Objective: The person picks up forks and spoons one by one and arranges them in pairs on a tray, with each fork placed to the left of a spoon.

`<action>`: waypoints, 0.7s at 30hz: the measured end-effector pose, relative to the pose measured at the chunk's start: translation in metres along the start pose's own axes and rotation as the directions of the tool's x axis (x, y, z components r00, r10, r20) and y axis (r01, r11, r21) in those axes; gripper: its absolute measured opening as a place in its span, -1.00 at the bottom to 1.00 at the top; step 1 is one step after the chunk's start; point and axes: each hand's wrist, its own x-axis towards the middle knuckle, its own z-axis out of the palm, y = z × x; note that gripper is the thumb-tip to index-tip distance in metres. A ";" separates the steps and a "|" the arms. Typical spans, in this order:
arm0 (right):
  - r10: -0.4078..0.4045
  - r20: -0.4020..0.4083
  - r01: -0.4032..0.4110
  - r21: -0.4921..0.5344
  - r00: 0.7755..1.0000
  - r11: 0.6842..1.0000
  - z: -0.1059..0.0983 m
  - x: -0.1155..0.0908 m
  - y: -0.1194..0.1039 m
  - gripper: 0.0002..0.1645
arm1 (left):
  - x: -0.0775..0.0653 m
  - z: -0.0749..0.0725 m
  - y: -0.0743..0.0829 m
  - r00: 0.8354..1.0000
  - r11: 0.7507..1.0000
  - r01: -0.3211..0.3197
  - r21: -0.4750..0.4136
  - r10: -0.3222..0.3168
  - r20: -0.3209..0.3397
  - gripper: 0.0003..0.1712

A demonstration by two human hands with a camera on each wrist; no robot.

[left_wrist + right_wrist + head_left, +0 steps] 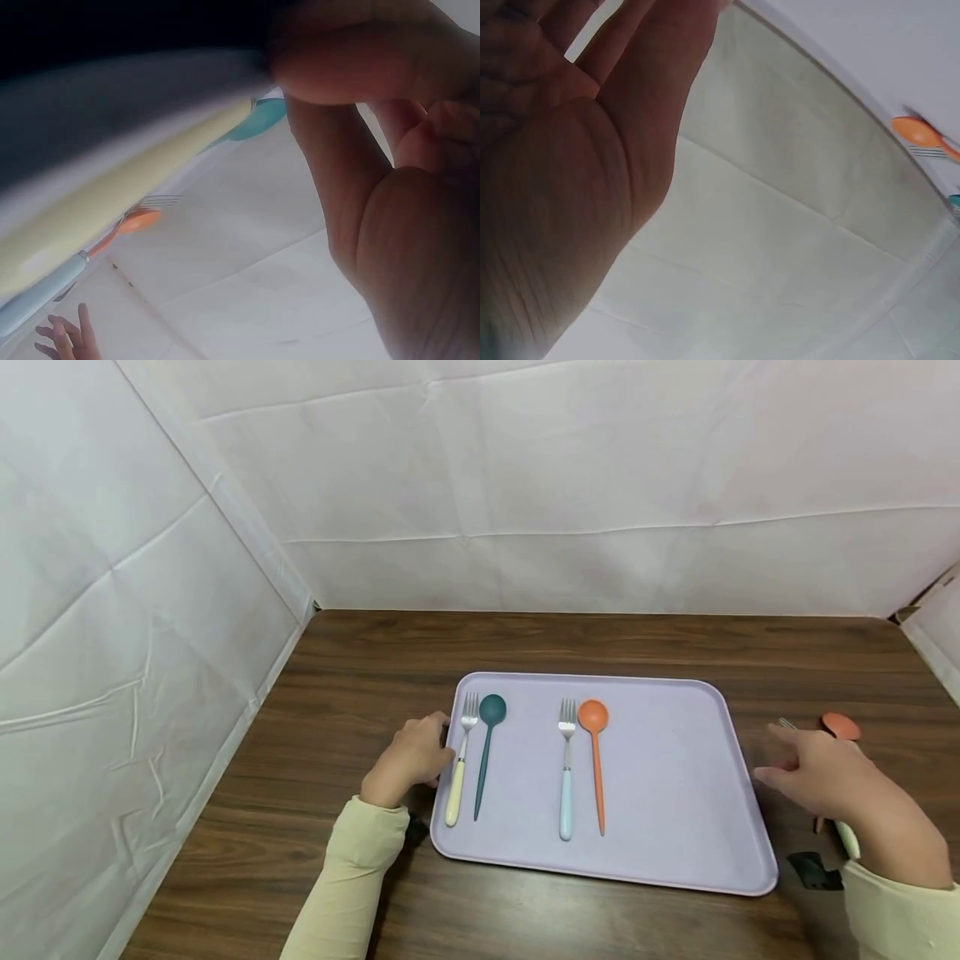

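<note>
A lilac tray (675, 793) lies on the table. My left hand (408, 756) is at its left edge, with loosely bent fingers against the rim. Just inside that edge are a yellow-handled fork (455, 785) and a dark teal spoon (483, 760). Mid-tray, a blue-handled fork (566, 793) lies alongside an orange spoon (597, 768). Right of the tray, my right hand (832, 777) hovers with spread, relaxed fingers over more cutlery. A reddish-orange spoon (841, 726) and a pale green handle (848, 841) show around it; the hand hides the rest.
The dark wooden table (375, 652) extends around the tray. White sheets (465, 485) rise behind it and on the left. A small black piece (813, 870) is near the right wrist.
</note>
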 end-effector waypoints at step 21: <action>0.123 -0.062 -0.130 -0.120 0.990 0.984 -0.017 -0.010 0.020 -0.19 | -0.001 0.002 0.001 1.000 1.000 0.008 -0.017 -0.008 -0.004 -0.50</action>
